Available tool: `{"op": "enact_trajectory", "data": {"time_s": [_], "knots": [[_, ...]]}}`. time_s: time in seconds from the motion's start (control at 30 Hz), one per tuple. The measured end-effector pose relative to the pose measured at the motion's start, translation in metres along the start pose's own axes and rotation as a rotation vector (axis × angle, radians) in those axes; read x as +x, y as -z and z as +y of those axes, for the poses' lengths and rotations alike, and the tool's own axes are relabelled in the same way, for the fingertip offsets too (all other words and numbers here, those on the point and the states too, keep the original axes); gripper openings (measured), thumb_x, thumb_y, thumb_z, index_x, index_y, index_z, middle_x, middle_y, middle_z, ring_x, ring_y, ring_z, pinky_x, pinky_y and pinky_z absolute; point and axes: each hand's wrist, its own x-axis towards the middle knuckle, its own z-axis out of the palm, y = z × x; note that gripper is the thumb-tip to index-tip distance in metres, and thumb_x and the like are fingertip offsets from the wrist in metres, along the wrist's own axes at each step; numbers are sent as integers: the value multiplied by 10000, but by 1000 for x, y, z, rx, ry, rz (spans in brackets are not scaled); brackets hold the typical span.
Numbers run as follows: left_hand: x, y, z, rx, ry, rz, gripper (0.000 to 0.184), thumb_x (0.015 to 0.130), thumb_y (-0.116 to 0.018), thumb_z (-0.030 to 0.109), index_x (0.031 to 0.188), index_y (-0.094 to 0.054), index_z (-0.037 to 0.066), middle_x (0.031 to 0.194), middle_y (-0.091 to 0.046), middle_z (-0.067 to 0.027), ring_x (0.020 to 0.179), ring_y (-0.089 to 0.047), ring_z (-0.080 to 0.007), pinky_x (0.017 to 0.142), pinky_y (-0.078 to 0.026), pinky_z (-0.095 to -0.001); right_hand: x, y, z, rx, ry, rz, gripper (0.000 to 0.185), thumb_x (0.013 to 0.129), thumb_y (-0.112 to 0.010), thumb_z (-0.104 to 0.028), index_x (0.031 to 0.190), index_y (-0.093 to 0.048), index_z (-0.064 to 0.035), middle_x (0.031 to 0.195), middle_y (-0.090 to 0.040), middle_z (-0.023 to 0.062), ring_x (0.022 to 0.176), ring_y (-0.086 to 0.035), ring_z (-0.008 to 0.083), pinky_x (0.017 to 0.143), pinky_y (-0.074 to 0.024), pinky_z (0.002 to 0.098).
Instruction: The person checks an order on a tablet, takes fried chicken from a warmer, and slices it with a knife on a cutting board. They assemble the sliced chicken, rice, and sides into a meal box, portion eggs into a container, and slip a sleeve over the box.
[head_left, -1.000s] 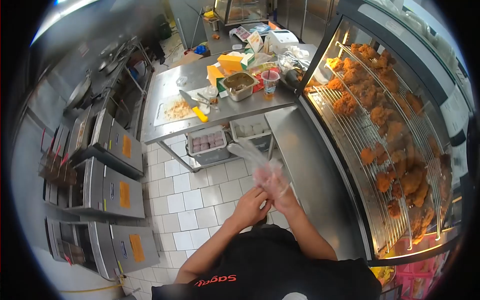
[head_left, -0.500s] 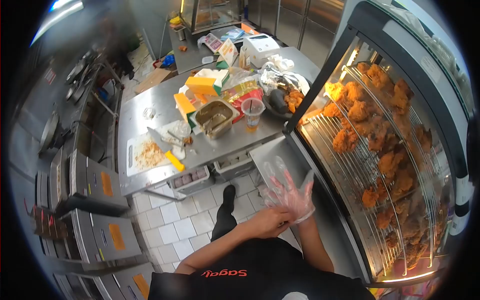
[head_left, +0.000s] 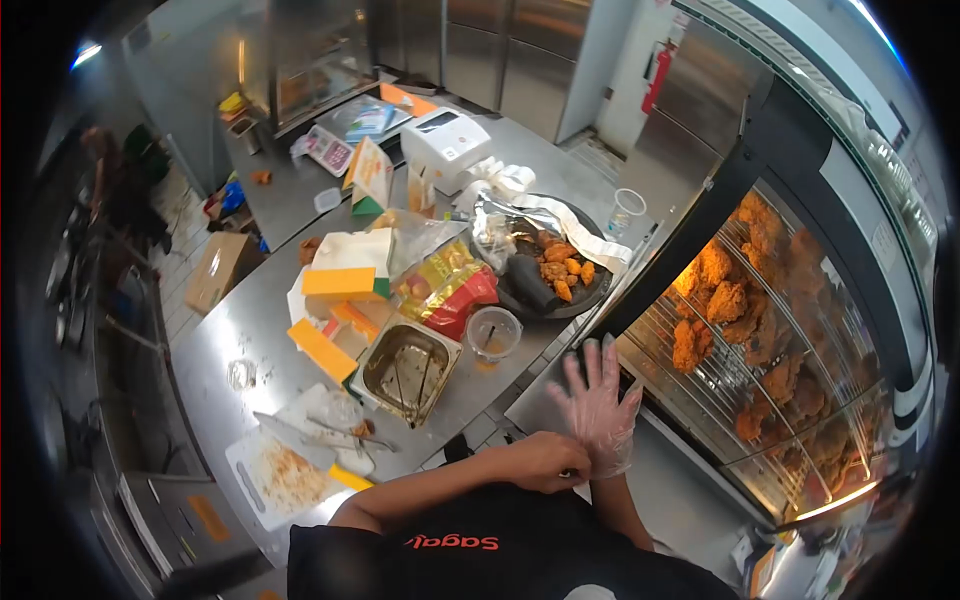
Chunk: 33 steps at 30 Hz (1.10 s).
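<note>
My right hand (head_left: 600, 410) wears a clear plastic glove, its fingers spread upward beside the glass display case. At its wrist, my left hand (head_left: 548, 461) is bare, with fingers curled closed on the cuff of the glove. Just beyond the hands, a plastic cup (head_left: 493, 335) with some drink stands on the steel table. Left of the cup lies a metal pan (head_left: 406, 370) with tongs or a utensil in it. A round dark tray (head_left: 590, 295) behind the cup holds pieces of fried food (head_left: 562, 268).
Fried chicken (head_left: 715, 290) fills racks in the display case on the right. On the steel table (head_left: 215, 375) are a white cutting board (head_left: 275, 480), a yellow-handled knife (head_left: 350, 477), orange boxes (head_left: 338, 282) and a white printer (head_left: 445, 143). A cardboard box (head_left: 222, 270) stands beyond.
The glove now sits smoothly over my right hand, whose fingers have straightened. My left hand stays at its cuff. The view has moved closer to the table and turned.
</note>
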Motion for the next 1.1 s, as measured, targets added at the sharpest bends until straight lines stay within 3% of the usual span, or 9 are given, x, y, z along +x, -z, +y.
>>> {"op": "enact_trajectory", "data": {"time_s": [0.13,0.2,0.33,0.37,0.47,0.6,0.67,0.77,1.1], "knots": [[5,7,-10,-272,-88,-254,112,871,-634,143,886,-648,33,867,-656,-135,840,-638,-330,735,-501,-415,16,-18,-5,-382,248,141,1142,724,-477,-864,1561,-100,-186,1631,-12,77,1490,-53,324,1124,-150,612],[10,25,-15,-208,92,-316,164,887,-632,175,952,-656,26,854,-669,-150,856,-650,-320,768,-507,-388,14,-15,-14,-441,300,47,1139,732,-468,-865,1555,-134,-151,1624,-46,115,1488,-63,327,1140,-166,570],[15,22,-51,-305,102,-276,240,947,-579,230,1077,-634,37,966,-688,-145,913,-665,-284,817,-512,-378,-17,-35,-34,-183,325,-33,994,808,-390,-832,1501,-306,-124,1539,-302,186,1380,-358,365,1089,-313,577],[16,14,-60,-553,238,-311,264,951,-570,229,1129,-612,37,1008,-677,-128,926,-660,-258,817,-517,-374,-20,-33,-33,-121,362,-95,965,829,-350,-826,1478,-343,-112,1475,-384,231,1311,-438,407,1056,-364,577],[27,11,-54,-952,522,-480,329,985,-514,252,1243,-556,51,1112,-639,-83,972,-629,-199,829,-520,-365,-40,-16,-25,74,227,-279,996,831,-327,-832,1472,-330,-70,1463,-373,269,1315,-418,437,1065,-358,563],[36,-23,-58,-940,544,-593,326,981,-523,249,1238,-557,51,1105,-640,-84,961,-630,-197,822,-520,-362,-46,0,11,302,89,-379,947,915,-240,-745,1460,-267,29,1402,-419,289,1279,-449,344,1060,-370,472],[38,-41,-64,-907,582,-625,325,979,-528,248,1235,-558,51,1101,-641,-84,956,-630,-196,818,-520,-361,-64,-41,-22,7,154,-366,877,956,-218,-685,1468,-271,25,1411,-429,253,1248,-467,315,1048,-359,454],[42,-68,-71,-858,657,-632,323,975,-535,246,1231,-559,50,1096,-642,-85,948,-631,-195,813,-521,-358,-93,-27,-27,46,153,-388,860,965,-207,-670,1471,-283,22,1423,-432,211,1225,-478,293,1035,-355,436],[91,-215,-39,-722,691,-683,317,964,-557,239,1219,-563,49,1079,-645,-87,922,-634,-192,794,-522,-351,-214,42,-76,-34,261,-430,919,931,-224,-716,1463,-297,30,1453,-385,258,1279,-447,336,1075,-317,460]]}}
